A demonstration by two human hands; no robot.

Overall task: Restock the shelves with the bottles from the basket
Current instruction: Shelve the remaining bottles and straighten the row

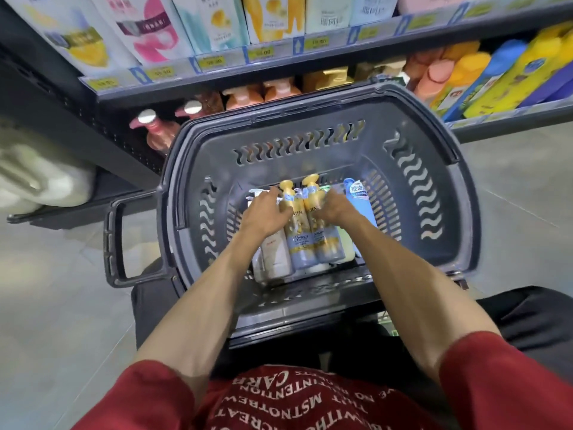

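Observation:
A dark grey shopping basket (310, 119) sits in front of me with several bottles lying in its bottom. Two gold-and-blue pump bottles lie side by side in the middle, the left one (299, 243) and the right one (325, 240). A white bottle (276, 252) lies to their left and a light blue bottle (361, 203) to their right. My left hand (266, 212) rests over the white bottle and closes around the left gold bottle's neck. My right hand (333, 206) closes on the right gold bottle's upper part.
Behind the basket runs a low shelf (217, 88) holding orange and brown pump bottles, with yellow and blue bottles at the right. A higher shelf carries boxed products above yellow price tags. The basket's pull handle (116, 243) sticks out to the left over grey floor tiles.

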